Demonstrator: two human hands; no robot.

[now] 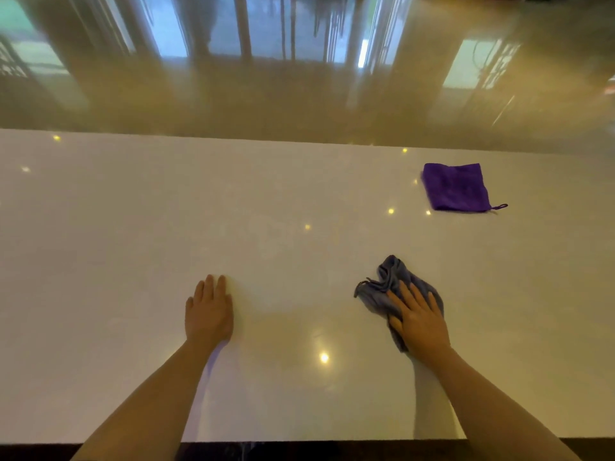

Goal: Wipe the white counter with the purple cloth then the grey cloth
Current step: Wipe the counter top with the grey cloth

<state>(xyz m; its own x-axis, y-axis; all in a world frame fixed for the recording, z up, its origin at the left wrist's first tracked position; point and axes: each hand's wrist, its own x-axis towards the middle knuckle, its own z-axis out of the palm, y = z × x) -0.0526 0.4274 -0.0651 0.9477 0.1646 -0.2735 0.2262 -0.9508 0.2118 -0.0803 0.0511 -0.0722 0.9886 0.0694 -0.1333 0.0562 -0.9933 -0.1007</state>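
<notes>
Glossy white surface, lamp glints across it. Purple cloth folded, parked far right, likely finished with. Right hand flat, fingers spread, pressing bunched grey cloth for wiping. Left hand flat, fingers together, bracing.

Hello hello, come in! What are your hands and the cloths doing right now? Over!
Right hand flat on bunched grey cloth, pressing it to white counter. Left hand flat, empty. Purple cloth folded, set aside far right. Nothing in the way.
</notes>
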